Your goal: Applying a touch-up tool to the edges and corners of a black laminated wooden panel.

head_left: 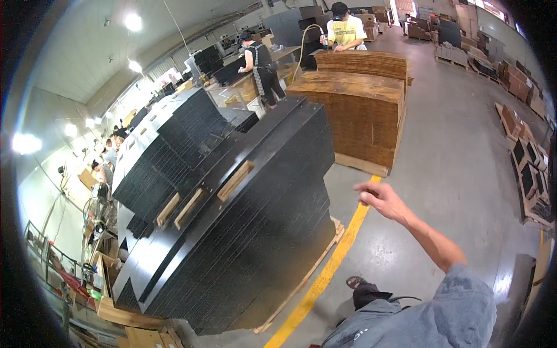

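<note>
My right hand (384, 200) hangs in the air over the floor beside the yellow line, at the end of a bare forearm. Its fingers are loosely bent, thumb and forefinger a little apart, with nothing seen in them. Nearest to it on the left is a tall stack of black boards (272, 226) on a wooden pallet (301, 278); the hand does not touch it. Three small light wooden strips, one of them a wood block (236, 180), lie on top of the boards. My left hand is out of view.
Ahead stands a stack of brown wooden boards (362, 124). A yellow floor line (325, 277) runs along the pallets. Behind the stacks, one person (348, 32) holds a tool with a hose; another person (262, 66) stands at a bench. Loaded pallets (531, 168) line the right side.
</note>
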### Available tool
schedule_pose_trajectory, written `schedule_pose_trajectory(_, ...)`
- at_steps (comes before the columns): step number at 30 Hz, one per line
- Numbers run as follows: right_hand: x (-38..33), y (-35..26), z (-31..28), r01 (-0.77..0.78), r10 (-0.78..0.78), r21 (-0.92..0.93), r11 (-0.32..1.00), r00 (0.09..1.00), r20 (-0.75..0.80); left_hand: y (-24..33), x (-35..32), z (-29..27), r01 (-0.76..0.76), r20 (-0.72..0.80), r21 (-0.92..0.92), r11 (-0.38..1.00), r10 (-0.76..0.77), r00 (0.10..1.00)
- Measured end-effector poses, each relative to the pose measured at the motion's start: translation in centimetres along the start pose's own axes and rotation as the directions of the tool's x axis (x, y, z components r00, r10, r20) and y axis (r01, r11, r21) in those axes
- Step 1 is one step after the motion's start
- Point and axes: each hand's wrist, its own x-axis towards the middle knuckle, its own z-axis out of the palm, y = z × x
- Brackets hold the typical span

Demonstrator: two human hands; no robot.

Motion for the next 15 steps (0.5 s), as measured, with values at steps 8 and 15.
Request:
schedule_pose_trajectory(8,24.4,-9.5,-6.6,0.418,-0.428,0.092,0.904,0.879,0.211,3.1,0.5,7.2,-0.061,-0.095,-0.089,0.994,0.052,0.994)
schedule_pose_trajectory(15,45.5,-11.8,3.0,0.737,-0.536,-0.354,0.576,0.668,0.517,1.3,-0.4,10.5,-0.09,-0.253,-0.233,0.968,0.029,0.967)
